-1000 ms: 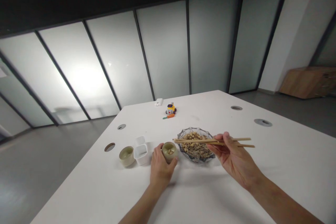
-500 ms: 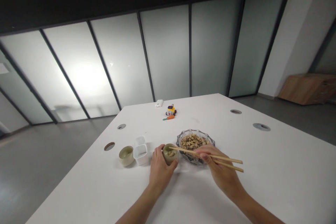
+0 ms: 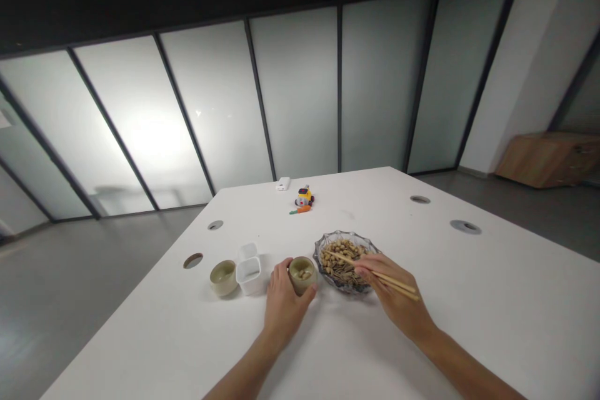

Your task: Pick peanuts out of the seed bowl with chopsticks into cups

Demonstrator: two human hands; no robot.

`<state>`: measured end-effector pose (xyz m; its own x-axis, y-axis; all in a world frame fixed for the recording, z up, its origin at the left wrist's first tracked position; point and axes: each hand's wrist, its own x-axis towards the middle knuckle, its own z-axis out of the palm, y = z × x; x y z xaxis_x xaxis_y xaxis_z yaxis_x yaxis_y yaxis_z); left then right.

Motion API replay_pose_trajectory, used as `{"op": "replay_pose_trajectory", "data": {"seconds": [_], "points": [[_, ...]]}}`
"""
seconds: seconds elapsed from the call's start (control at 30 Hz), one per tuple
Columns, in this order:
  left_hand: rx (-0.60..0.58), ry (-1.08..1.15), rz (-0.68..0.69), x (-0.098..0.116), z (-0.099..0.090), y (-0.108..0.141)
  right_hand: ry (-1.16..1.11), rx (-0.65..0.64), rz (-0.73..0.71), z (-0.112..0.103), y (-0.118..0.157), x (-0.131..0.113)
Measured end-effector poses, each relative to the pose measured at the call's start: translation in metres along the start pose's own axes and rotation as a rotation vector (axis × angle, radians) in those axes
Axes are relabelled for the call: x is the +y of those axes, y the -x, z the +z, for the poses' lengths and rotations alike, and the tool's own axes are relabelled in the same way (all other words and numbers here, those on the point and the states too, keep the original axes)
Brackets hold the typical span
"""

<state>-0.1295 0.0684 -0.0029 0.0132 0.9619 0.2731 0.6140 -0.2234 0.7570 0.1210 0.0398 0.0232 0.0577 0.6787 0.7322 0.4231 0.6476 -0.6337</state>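
My left hand (image 3: pixel 287 300) is wrapped round a small green cup (image 3: pixel 302 284) standing on the white table. Several pale nuts, like pistachios, lie in the bottom of the cup. In my right hand (image 3: pixel 391 287) is a pair of wooden chopsticks (image 3: pixel 398 284), their tips over the nuts in a clear glass bowl (image 3: pixel 320 249). That bowl holds pale nuts (image 3: pixel 344 249) toward the back and dark striped seeds (image 3: pixel 345 272), like sunflower seeds, toward the front. Whether the tips grip a nut I cannot tell. The hand hides the bowl's right side.
Left of my left hand stand two white plastic tubs (image 3: pixel 250 275) and another green cup (image 3: pixel 224 279). Farther back lie a toy carrot (image 3: pixel 302 209), a yellow toy vehicle (image 3: pixel 304 196) and a white box-shaped device (image 3: pixel 283 184). Round holes (image 3: pixel 465 227) pierce the white table (image 3: pixel 469 300).
The chopstick tips have moved right, from over the green cup to over the nuts in the glass bowl. My left hand has stayed on the cup.
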Motion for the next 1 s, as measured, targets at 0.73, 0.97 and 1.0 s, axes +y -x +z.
{"op": "replay_pose_trajectory", "data": {"seconds": [0.73, 0.97, 1.0], "points": [[-0.046, -0.038, -0.025, 0.004, 0.0, 0.002, -0.795, 0.367, 0.632, -0.001, -0.016, -0.014], [-0.035, -0.034, -0.025, 0.003, 0.0, 0.003, -1.029, 0.431, 0.875, -0.006, -0.022, -0.025], [-0.036, -0.034, -0.022, 0.003, 0.0, 0.003, -1.055, 0.436, 0.899, -0.006, -0.023, -0.027]]}}
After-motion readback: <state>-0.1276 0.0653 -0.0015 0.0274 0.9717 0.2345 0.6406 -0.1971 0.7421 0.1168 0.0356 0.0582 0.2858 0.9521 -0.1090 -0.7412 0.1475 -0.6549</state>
